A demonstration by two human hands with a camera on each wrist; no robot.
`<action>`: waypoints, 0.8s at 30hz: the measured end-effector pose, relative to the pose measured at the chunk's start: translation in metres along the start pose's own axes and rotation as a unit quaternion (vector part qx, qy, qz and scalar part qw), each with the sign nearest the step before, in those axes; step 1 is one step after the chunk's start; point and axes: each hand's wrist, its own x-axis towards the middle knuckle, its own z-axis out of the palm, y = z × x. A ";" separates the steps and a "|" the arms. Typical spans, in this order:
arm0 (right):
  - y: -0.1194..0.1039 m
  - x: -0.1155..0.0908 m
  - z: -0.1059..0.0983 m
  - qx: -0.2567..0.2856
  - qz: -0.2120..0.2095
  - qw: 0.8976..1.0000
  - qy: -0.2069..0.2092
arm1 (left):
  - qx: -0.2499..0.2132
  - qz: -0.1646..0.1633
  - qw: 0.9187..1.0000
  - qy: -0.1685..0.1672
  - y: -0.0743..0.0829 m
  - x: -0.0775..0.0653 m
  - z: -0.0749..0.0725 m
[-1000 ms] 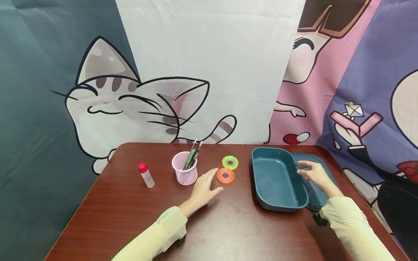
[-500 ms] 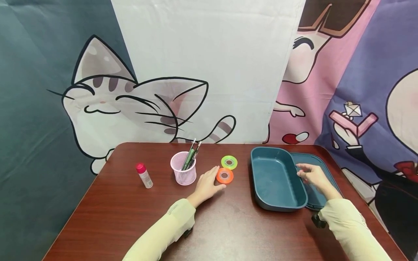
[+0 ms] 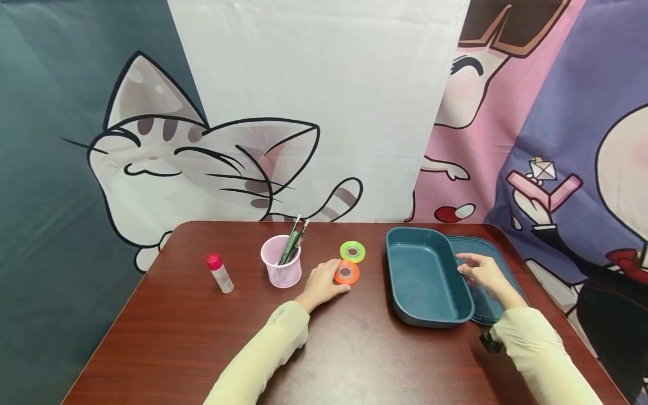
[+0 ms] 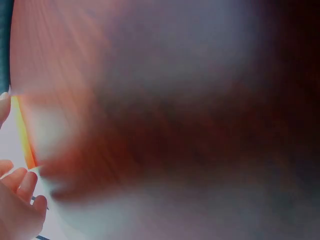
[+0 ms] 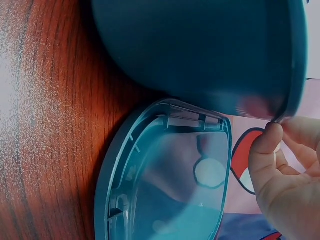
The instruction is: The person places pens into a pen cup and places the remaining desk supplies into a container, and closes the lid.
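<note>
My left hand point(image 3: 324, 283) holds the left side of an orange tape roll point(image 3: 352, 279) lying flat on the table, thumb at its near edge and fingers at its far edge. In the left wrist view, the roll's orange edge point(image 4: 24, 132) shows between thumb and fingers point(image 4: 26, 186). A green tape roll point(image 3: 360, 252) lies just behind it. On the right, my right hand point(image 3: 485, 274) pinches the right rim of a dark blue plastic box point(image 3: 430, 316). The right wrist view shows thumb and finger meeting on that rim. Inside, the box holds nothing.
A blue lid point(image 3: 488, 306) lies to the right of the box, partly under it. Left of the tapes stands a pink mesh pen cup point(image 3: 284, 275) with several pens or tools. Further left is a glue stick point(image 3: 221, 275) with a red cap. A printed cloth point(image 3: 329, 67) hangs behind the table.
My left hand has moved right and closed in on the orange tape roll. My right hand stays at the box rim. The head view has shifted slightly.
</note>
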 end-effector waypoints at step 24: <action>0.002 0.001 0.000 0.006 0.008 1.000 0.000 | 0.057 -0.027 0.995 -0.071 -0.005 0.014 -0.008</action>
